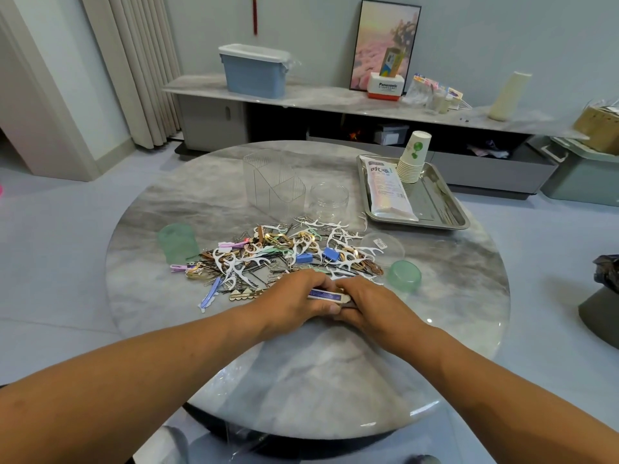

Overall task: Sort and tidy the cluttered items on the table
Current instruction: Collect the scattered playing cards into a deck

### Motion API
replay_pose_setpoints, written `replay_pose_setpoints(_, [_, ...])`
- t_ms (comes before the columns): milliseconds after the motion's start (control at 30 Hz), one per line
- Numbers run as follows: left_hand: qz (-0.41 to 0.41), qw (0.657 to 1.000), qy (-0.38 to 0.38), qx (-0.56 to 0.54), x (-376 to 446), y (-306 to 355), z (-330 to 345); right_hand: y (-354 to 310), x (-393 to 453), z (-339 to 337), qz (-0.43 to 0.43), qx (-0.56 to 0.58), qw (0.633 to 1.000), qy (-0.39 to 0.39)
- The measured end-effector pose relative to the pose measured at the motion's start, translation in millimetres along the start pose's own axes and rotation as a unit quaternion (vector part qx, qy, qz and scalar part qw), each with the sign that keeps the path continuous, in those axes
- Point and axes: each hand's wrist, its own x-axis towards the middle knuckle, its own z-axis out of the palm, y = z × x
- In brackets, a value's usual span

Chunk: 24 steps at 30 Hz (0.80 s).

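Lighting evenly and softly, bright but cool, casting only faint shadows under the forearms. Glaring off the near rim of the glossy counter (425,410) and off the steel tray (445,209). Bending straight lines at the edges, wide-angle style, bowing the curtain (134,61) and stretching the forearms. Softening slightly toward the corners, with fine clutter smearing.

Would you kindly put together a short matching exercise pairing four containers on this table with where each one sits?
Things:
1. stack of paper cups
2. clear divided organizer
3. green cup lying on its side
4. upright green cup

Places:
A. left of the pile of clips and floss picks
B. on the metal tray
C. right of the pile, near the right hand
D. behind the pile, beside the clear round jar

Pairs: 1-B, 2-D, 3-C, 4-A
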Motion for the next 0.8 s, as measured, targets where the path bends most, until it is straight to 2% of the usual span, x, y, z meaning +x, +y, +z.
replay_pose_setpoints(167, [0.023,0.995,-0.002,0.093,0,3,6,-1,1,3,0.028,0.094,0.994,0.039])
replay_pose_setpoints(300, [0.009,0.994,0.053,0.097,-1,5,11,4,-5,11,0.057,0.163,0.982,0.08])
replay_pose_setpoints(367, [0.004,0.992,0.074,0.103,-1,6,14,-8,-9,14,0.125,0.282,0.939,0.153])
replay_pose_setpoints(467, [-0.005,0.99,0.086,0.108,-2,9,16,-20,-8,20,0.24,0.398,0.849,0.25])
replay_pose_setpoints(533, [-0.008,0.99,0.085,0.113,-1,10,17,-22,-5,24,0.276,0.431,0.822,0.25])
replay_pose_setpoints(700, [0.003,0.992,0.062,0.107,-1,14,18,-43,-2,28,0.232,0.515,0.813,0.141])
replay_pose_setpoints(800, [0.001,0.995,0.061,0.075,-5,12,19,-55,-2,31,0.208,0.527,0.821,0.074])
